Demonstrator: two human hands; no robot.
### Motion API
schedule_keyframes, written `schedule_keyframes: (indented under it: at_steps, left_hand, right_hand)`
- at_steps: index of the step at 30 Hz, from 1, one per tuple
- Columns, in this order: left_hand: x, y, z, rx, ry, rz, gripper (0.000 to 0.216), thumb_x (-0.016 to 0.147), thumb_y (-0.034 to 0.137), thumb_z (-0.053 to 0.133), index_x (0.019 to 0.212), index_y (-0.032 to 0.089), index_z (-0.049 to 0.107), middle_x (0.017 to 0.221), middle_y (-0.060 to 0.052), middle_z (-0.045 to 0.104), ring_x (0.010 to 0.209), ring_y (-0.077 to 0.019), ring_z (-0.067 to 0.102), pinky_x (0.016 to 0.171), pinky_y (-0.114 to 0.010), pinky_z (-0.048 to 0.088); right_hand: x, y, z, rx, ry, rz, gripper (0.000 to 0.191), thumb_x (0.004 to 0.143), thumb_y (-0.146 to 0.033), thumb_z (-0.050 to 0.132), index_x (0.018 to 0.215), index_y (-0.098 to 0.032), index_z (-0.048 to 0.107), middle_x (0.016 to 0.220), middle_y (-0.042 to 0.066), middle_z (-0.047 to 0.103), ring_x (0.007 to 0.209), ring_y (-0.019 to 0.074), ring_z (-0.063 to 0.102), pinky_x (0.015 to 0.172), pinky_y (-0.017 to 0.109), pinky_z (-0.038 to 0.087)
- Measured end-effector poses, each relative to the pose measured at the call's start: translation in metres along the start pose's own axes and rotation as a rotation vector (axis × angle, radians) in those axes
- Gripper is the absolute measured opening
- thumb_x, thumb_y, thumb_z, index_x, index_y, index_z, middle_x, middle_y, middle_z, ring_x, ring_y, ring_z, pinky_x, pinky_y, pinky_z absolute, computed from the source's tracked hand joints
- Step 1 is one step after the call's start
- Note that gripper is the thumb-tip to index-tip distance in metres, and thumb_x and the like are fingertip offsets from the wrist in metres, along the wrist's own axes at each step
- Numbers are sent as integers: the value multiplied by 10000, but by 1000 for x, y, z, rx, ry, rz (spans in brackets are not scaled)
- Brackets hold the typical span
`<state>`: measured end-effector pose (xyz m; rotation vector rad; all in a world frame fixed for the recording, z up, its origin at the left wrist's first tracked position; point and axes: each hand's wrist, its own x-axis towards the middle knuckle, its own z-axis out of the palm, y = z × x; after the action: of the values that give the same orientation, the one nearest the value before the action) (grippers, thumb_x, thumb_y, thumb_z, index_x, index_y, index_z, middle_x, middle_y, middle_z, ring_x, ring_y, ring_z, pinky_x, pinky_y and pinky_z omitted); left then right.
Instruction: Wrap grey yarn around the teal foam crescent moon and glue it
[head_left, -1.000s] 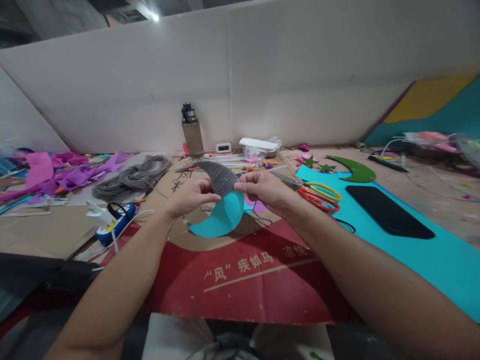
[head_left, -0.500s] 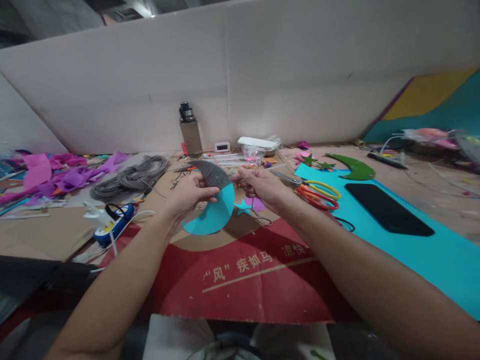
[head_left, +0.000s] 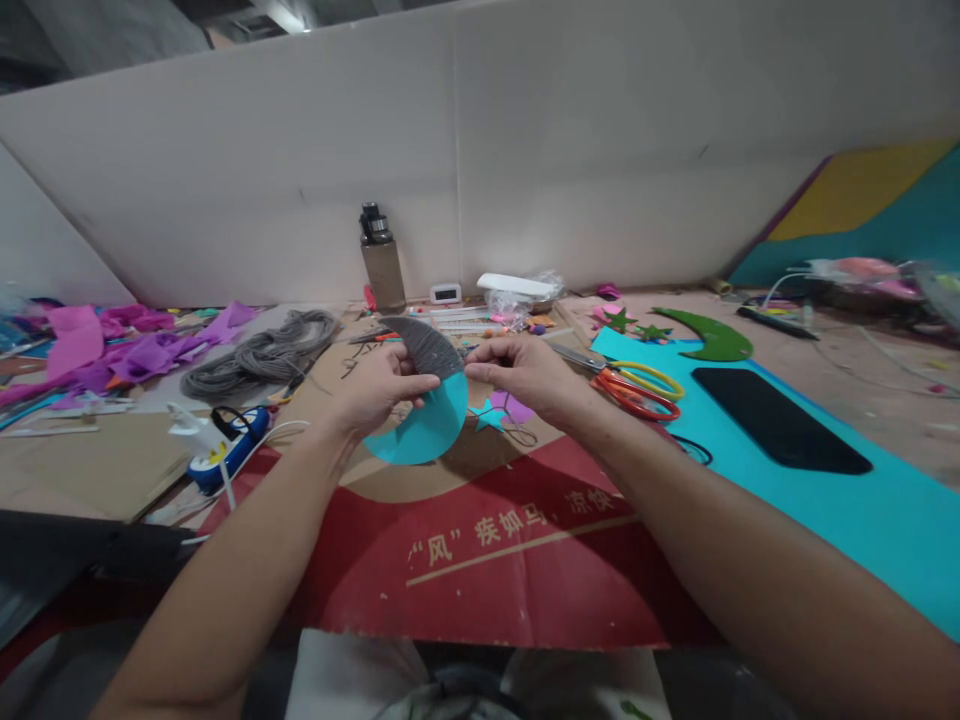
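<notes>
Hands: two, the left hand (head_left: 381, 385) and the right hand (head_left: 525, 375) | crescents: two, one grey-and-turquoise crescent (head_left: 444, 408), one green crescent (head_left: 724, 344) | stars: I see three, being two green stars (head_left: 619, 320), one turquoise star (head_left: 487, 418) | bottle (head_left: 384, 277): one | black phone (head_left: 780, 418): one

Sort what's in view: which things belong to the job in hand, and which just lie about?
In hand:
left hand, holding the part-wrapped crescent
right hand, at the crescent's edge
likely, by colour, the gray yarn bundle

Lying about, seemingly:
black phone
bottle
power strip
</notes>
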<state>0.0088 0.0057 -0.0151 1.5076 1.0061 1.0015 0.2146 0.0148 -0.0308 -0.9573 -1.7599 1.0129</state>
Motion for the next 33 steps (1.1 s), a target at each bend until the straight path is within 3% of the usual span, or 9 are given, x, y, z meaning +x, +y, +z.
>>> schedule_keyframes:
  at_steps: [7, 11, 13, 17, 19, 21, 23, 26, 33]
  left_hand:
    - [-3, 8, 1, -8, -55, 33, 264, 585, 181, 754, 825, 122, 661, 780, -53, 676, 557, -91, 541, 441, -183, 386]
    - [-3, 7, 0, 22, -80, 54, 274, 599, 212, 755, 840, 124, 659, 772, -55, 671, 558, -98, 541, 452, -195, 381]
    - [-2, 5, 2, 50, -35, 74, 301, 606, 235, 756, 867, 128, 650, 817, -60, 673, 604, -113, 561, 484, -206, 406]
    - [-1, 3, 8, 78, 193, 224, 424, 605, 254, 781, 977, 151, 604, 865, -42, 649, 733, -124, 580, 642, -227, 461]
    - [-2, 2, 12, 85, 336, 286, 408, 611, 281, 793, 941, 162, 586, 773, -7, 614, 682, -99, 554, 635, -213, 440]
    - [-5, 2, 17, 55, 356, 282, 320, 668, 372, 757, 831, 167, 573, 665, 14, 574, 590, -87, 524, 580, -215, 414]
    - [-8, 1, 23, -71, 223, 260, 342, 728, 489, 677, 776, 166, 577, 678, -16, 608, 609, -115, 571, 590, -244, 434]
    - [-10, -1, 34, -291, 109, 212, 414, 702, 529, 686, 913, 181, 607, 822, -55, 679, 735, -177, 650, 664, -294, 486]
    - [-4, -8, 38, -453, 136, 102, 316, 674, 278, 744, 943, 152, 633, 817, -32, 705, 707, -146, 655, 671, -266, 510]
  right_hand:
    - [-5, -13, 4, 142, -50, 89, 260, 669, -403, 697, 664, -160, 607, 601, -26, 504, 548, 83, 387, 528, 249, 293]
    - [-6, -12, 6, 77, -22, 28, 239, 694, -378, 669, 654, -155, 593, 587, -27, 476, 558, 87, 377, 540, 255, 283]
    - [-8, -14, 7, 21, 22, -31, 208, 721, -349, 642, 653, -164, 577, 570, -35, 448, 546, 87, 358, 532, 256, 274]
    - [-17, -25, 9, -201, 315, -261, 162, 759, -263, 600, 641, -188, 518, 609, -24, 443, 564, 99, 368, 547, 265, 300]
    - [-22, -31, 9, -378, 492, -409, 144, 766, -215, 589, 651, -195, 504, 660, -5, 469, 614, 116, 411, 594, 278, 334]
    - [-24, -32, 10, -559, 575, -536, 120, 779, -180, 561, 671, -199, 510, 696, 14, 491, 670, 138, 447, 634, 291, 355]
    - [-25, -29, 12, -730, 572, -618, 129, 807, -164, 519, 682, -197, 526, 708, 30, 501, 694, 152, 456, 638, 295, 356]
    - [-25, -22, 14, -964, 490, -706, 204, 866, -178, 460, 687, -188, 557, 706, 44, 503, 686, 161, 428, 618, 301, 331]
    - [-19, -13, 23, -1275, 310, -796, 289, 947, -209, 373, 806, -173, 623, 761, 77, 559, 748, 196, 449, 661, 348, 330]
